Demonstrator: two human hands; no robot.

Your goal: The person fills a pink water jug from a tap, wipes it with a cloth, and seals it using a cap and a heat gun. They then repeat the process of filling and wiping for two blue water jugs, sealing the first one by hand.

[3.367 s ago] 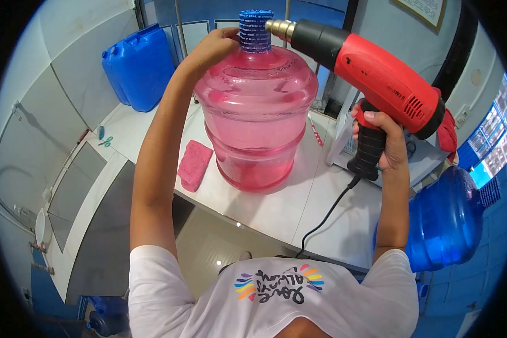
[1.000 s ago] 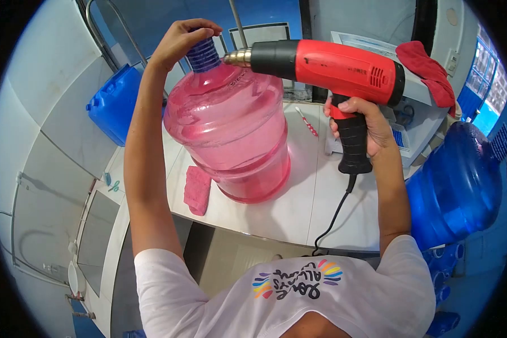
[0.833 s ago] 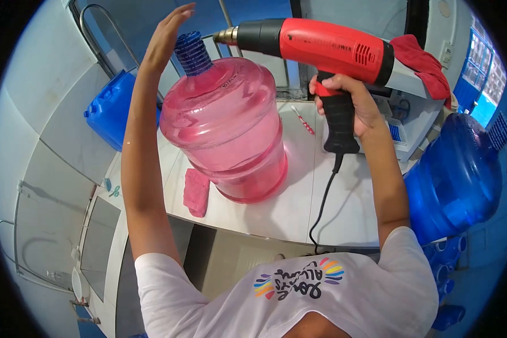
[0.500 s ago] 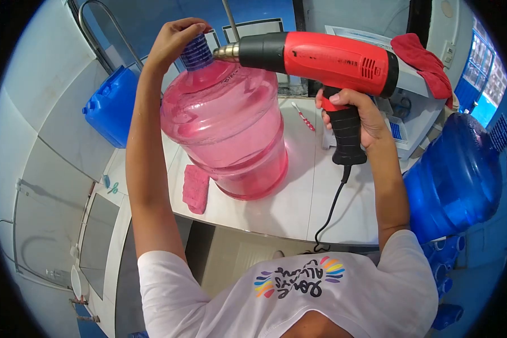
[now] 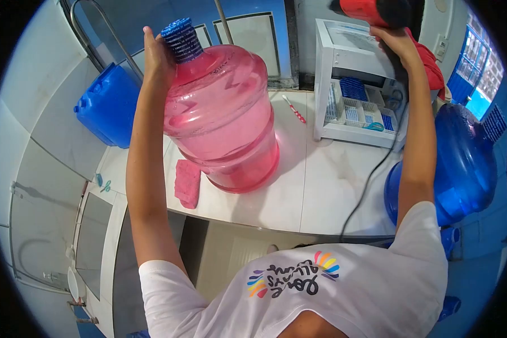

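A large pink-tinted water jug (image 5: 222, 118) stands on the white tiled counter, its neck wrapped in a blue printed shrink seal (image 5: 182, 40). Close beside the neck, on its left, my left hand (image 5: 159, 62) is open, with one digit pointing up and the others partly hidden. My right hand (image 5: 397, 44) grips a red and black heat gun (image 5: 372, 10), raised at the top edge over the white cabinet. Part of the heat gun lies outside the view, and its black cord trails down past my right arm.
A pink sponge (image 5: 187, 183) and a toothbrush (image 5: 294, 109) lie by the jug. The white cabinet (image 5: 328, 132) holds baskets of blue seals. Blue water jugs (image 5: 462, 169) stand at right, a blue container (image 5: 110, 107) at left. A red cloth (image 5: 431, 70) hangs behind my right arm.
The heat gun has moved up and right, away from the jug's neck. My left hand has let go of the seal's top and dropped to the neck's left side.
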